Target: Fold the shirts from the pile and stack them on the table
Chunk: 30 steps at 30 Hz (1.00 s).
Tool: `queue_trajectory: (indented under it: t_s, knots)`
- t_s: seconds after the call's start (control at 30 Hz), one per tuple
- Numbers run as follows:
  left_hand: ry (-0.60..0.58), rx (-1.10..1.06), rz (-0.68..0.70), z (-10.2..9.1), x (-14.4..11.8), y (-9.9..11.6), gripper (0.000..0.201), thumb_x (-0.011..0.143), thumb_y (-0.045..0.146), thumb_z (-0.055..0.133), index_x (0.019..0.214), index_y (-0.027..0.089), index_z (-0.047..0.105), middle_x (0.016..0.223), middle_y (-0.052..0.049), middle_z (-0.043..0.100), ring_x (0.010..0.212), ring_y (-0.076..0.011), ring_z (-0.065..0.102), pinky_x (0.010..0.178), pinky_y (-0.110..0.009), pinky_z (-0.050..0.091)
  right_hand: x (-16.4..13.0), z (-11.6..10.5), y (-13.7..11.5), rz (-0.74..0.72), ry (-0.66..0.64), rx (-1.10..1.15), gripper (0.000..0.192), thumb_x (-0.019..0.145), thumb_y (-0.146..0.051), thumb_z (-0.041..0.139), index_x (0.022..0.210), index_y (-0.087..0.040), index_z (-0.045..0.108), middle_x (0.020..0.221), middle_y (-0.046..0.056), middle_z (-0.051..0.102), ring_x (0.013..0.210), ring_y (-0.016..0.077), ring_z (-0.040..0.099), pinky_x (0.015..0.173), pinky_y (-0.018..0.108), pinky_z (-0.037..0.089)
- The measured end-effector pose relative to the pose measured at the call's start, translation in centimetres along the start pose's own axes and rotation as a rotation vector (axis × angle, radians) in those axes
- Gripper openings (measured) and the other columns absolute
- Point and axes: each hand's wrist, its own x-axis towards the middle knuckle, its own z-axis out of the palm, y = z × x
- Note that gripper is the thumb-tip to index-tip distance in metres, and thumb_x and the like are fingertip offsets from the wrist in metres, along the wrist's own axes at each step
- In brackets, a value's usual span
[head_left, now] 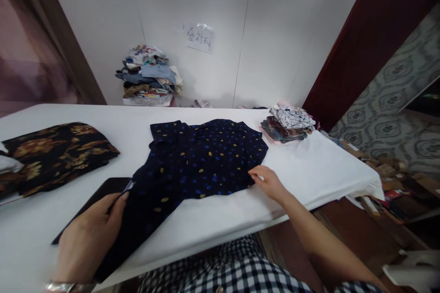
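Observation:
A dark navy shirt (213, 155) with blue and yellow spots lies spread over the middle of the white table. My left hand (94, 229) is closed on the shirt's near left part, which is lifted and hangs toward the front edge. At the shirt's right near edge, my right hand (270, 182) pinches the fabric between thumb and fingers. A flat black board-like item (99, 197) rests on the table, partly hidden behind my left hand and the cloth.
A black floral garment (65, 155) lies at the left. Folded clothes (288, 123) are stacked at the right back. Beyond the table's far edge stands a tall clothes pile (149, 75). A paper sign (200, 38) hangs on the wall. Boxes (388, 171) crowd the floor at right.

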Motion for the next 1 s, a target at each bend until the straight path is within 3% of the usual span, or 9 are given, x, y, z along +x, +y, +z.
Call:
queue_trajectory:
  t_s: [0.1, 0.2, 0.27, 0.4, 0.53, 0.7, 0.8, 0.87, 1.0]
  knots:
    - [-0.031, -0.031, -0.030, 1.1, -0.5, -0.9, 0.040, 0.081, 0.058, 0.039, 0.076, 0.028, 0.065, 0.055, -0.003, 0.060, 0.044, -0.0224, 0.053, 0.041, -0.032, 0.037, 1.5, -1.1, 4.5, 0.298, 0.093, -0.122, 0.027, 0.084, -0.025, 0.051, 0.102, -0.020, 0.069, 0.103, 0.008, 0.069, 0.092, 0.0204, 0.064, 0.084, 0.036, 0.050]
    - [-0.003, -0.096, -0.034, 2.2, -1.1, -1.1, 0.044, 0.078, 0.063, 0.039, 0.090, 0.029, 0.065, 0.069, -0.005, 0.066, 0.059, -0.0293, 0.063, 0.048, -0.039, 0.046, 3.2, -1.7, 7.3, 0.613, 0.017, -0.273, 0.040, 0.085, -0.035, 0.052, 0.118, -0.018, 0.063, 0.119, 0.010, 0.065, 0.098, 0.0221, 0.063, 0.089, 0.035, 0.047]
    - [0.027, -0.151, 0.031, 2.8, -1.5, -1.1, 0.049, 0.078, 0.063, 0.040, 0.106, 0.029, 0.062, 0.088, -0.007, 0.068, 0.079, -0.0338, 0.066, 0.063, -0.046, 0.052, 4.3, -1.6, 8.2, 0.720, -0.030, -0.317, 0.046, 0.086, -0.043, 0.050, 0.123, -0.017, 0.060, 0.124, 0.012, 0.062, 0.107, 0.0242, 0.061, 0.094, 0.035, 0.044]
    - [0.042, -0.146, 0.233, 3.9, -2.2, -1.3, 0.061, 0.079, 0.061, 0.045, 0.130, 0.028, 0.047, 0.124, -0.011, 0.059, 0.112, -0.0360, 0.058, 0.094, -0.052, 0.047, 6.8, -0.8, 9.5, 0.793, -0.001, -0.326, 0.051, 0.082, -0.049, 0.054, 0.121, -0.016, 0.060, 0.125, 0.016, 0.061, 0.118, 0.0302, 0.054, 0.094, 0.038, 0.042]
    - [-0.031, -0.027, 0.276, 5.1, -2.6, -1.9, 0.067, 0.078, 0.059, 0.048, 0.136, 0.026, 0.043, 0.141, -0.013, 0.048, 0.121, -0.0383, 0.052, 0.093, -0.054, 0.047, 8.7, -0.5, 11.2, 0.840, 0.079, -0.261, 0.043, 0.071, -0.034, 0.066, 0.110, -0.017, 0.065, 0.115, 0.015, 0.065, 0.110, 0.0296, 0.058, 0.088, 0.036, 0.043]
    - [-0.059, 0.021, 0.238, 6.0, -2.6, -2.3, 0.065, 0.078, 0.056, 0.044, 0.133, 0.022, 0.047, 0.130, -0.013, 0.059, 0.115, -0.0370, 0.057, 0.089, -0.054, 0.048, 8.2, -2.0, 13.3, 0.825, 0.187, -0.055, 0.011, 0.063, -0.025, 0.065, 0.069, -0.017, 0.068, 0.073, 0.005, 0.070, 0.080, 0.0215, 0.065, 0.070, 0.027, 0.047]
    - [-0.043, -0.024, 0.223, 6.0, -2.2, -2.3, 0.054, 0.075, 0.051, 0.045, 0.118, 0.022, 0.058, 0.108, -0.010, 0.069, 0.100, -0.0349, 0.064, 0.083, -0.051, 0.051, 6.4, -3.6, 14.0, 0.853, 0.313, 0.060, 0.018, 0.068, -0.031, 0.061, 0.074, -0.015, 0.067, 0.064, 0.003, 0.067, 0.066, 0.0182, 0.063, 0.058, 0.026, 0.048]
    - [0.032, -0.083, 0.227, 5.8, -1.9, -2.2, 0.041, 0.073, 0.046, 0.045, 0.102, 0.023, 0.063, 0.097, -0.008, 0.071, 0.093, -0.0323, 0.066, 0.083, -0.048, 0.051, 4.9, -4.3, 14.3, 0.894, 0.373, 0.109, 0.019, 0.067, -0.031, 0.062, 0.076, -0.015, 0.067, 0.058, 0.002, 0.064, 0.057, 0.0169, 0.061, 0.052, 0.026, 0.048]
    - [0.155, -0.160, 0.227, 4.5, -1.5, -1.6, 0.032, 0.079, 0.046, 0.045, 0.093, 0.025, 0.065, 0.098, -0.007, 0.067, 0.089, -0.0289, 0.065, 0.083, -0.045, 0.050, 2.9, -4.6, 14.4, 0.929, 0.395, 0.133, 0.021, 0.065, -0.028, 0.064, 0.082, -0.015, 0.068, 0.067, 0.004, 0.068, 0.056, 0.0160, 0.061, 0.051, 0.027, 0.050]
